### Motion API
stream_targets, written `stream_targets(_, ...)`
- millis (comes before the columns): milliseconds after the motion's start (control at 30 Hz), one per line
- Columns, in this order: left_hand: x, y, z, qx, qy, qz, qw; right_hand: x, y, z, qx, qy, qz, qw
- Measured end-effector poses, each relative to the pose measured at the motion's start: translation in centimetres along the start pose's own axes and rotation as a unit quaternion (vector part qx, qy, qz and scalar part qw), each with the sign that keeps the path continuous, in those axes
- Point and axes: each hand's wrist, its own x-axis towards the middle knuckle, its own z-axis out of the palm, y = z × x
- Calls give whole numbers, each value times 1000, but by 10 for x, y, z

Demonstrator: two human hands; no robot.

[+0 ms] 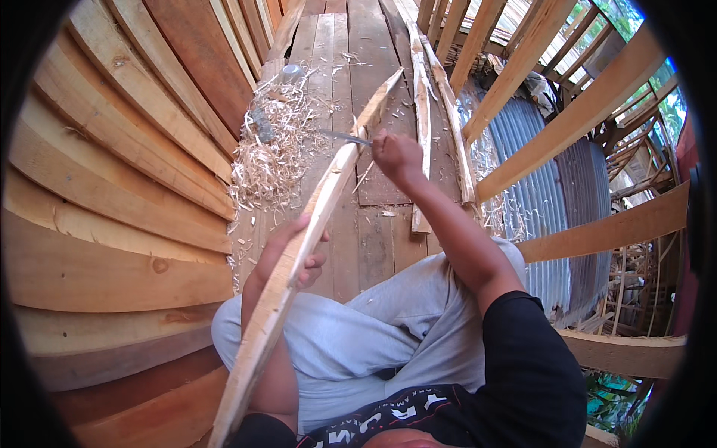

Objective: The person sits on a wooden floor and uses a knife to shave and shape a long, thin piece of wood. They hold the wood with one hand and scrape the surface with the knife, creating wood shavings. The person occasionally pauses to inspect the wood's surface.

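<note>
A long, pale strip of wood (286,280) slants from the lower left up toward the far middle, its surface roughly cut. My left hand (299,257) is wrapped round it at about mid-length, from beneath, with fingertips showing on its right side. Farther up, my right hand (397,158) is closed in a fist on the handle of a knife. The knife blade (345,137) points left and lies across the strip, at or touching its upper part. The handle itself is hidden in my fist. A thin sliver (364,176) hangs beside the strip below the blade.
A heap of curled shavings (276,153) lies at the left on the plank floor (377,246), with a clear, rounded container (292,72) at its far end. Two more strips (420,112) lie to the right. Board walling (112,254) stands left; posts and corrugated metal sheets (541,164) are right.
</note>
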Motion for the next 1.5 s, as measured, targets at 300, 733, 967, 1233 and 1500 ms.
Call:
stream_targets(300,-6,-3,6,129,68,38,989,-2,3,8,-38,-37,42,998)
stream_targets(733,-6,-4,3,102,51,32,993,-16,10,9,13,-27,-29,999)
stream_targets(967,-8,-4,7,130,73,44,988,-11,-1,3,15,-50,-16,999)
stream_targets(1233,-5,-4,6,108,54,40,992,-2,26,13,-41,18,-26,999)
stream_targets(1500,-5,-7,18,202,103,50,973,4,49,16,-9,-3,4,1000)
